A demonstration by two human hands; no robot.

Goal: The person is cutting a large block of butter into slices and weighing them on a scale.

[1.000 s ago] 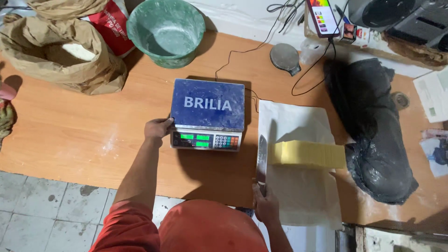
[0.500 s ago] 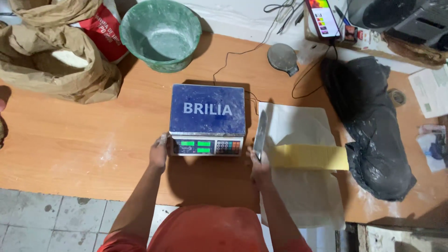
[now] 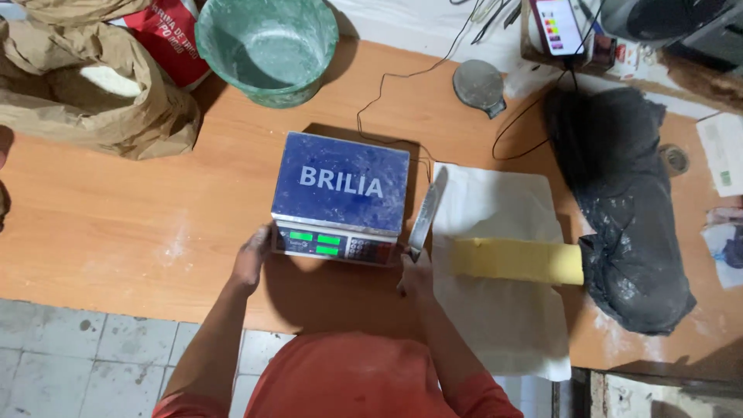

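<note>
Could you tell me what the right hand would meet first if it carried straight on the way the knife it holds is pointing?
Probably nothing close: the right hand aims its knife up between the scale and white sheet; the black cable lies beyond.

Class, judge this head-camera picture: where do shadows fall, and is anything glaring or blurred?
Head view: sharp overall; soft shadow under the scale beside the left hand; knife in the right hand shows a dull sheen; phone screen glows bright.
</note>
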